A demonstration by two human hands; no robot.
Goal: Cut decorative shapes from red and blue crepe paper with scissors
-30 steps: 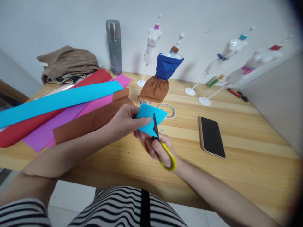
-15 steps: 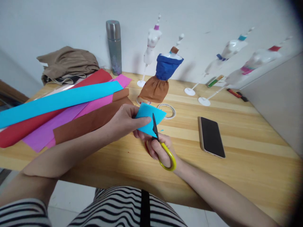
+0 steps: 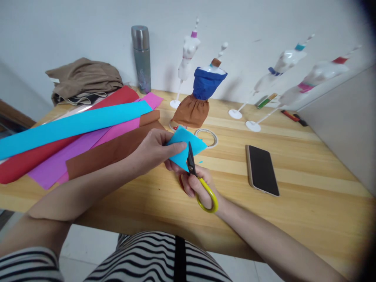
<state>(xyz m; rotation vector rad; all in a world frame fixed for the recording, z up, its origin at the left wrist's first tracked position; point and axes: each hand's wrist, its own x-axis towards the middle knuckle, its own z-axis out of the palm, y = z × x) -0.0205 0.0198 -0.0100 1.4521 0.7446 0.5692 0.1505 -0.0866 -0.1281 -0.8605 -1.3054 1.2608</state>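
Note:
My left hand [image 3: 163, 150] pinches a folded piece of bright blue paper [image 3: 179, 138] between thumb and fingers, above the table. My right hand [image 3: 201, 184] grips scissors [image 3: 210, 196] with a yellow handle and dark blades. One blade lies over the paper's face, and a cut runs in from the edge nearest me. The fingers beneath the paper and the second handle loop are partly hidden. Just beyond the paper lies a roll of tape [image 3: 216, 139]. A tiny blue scrap [image 3: 201, 161] rests on the wood.
Long blue [image 3: 73, 123], red, purple and brown sheets lie at left, near folded brown cloth [image 3: 85, 78] and a metal flask [image 3: 141, 62]. Several white mannequins stand along the wall, one wearing a blue top [image 3: 208, 84] and brown skirt [image 3: 192, 109]. A phone [image 3: 263, 169] lies at right.
The scissors have cut further into the blue paper, and the cut edges have spread apart. The paper has tilted slightly in my left hand; both hands stay almost in place.

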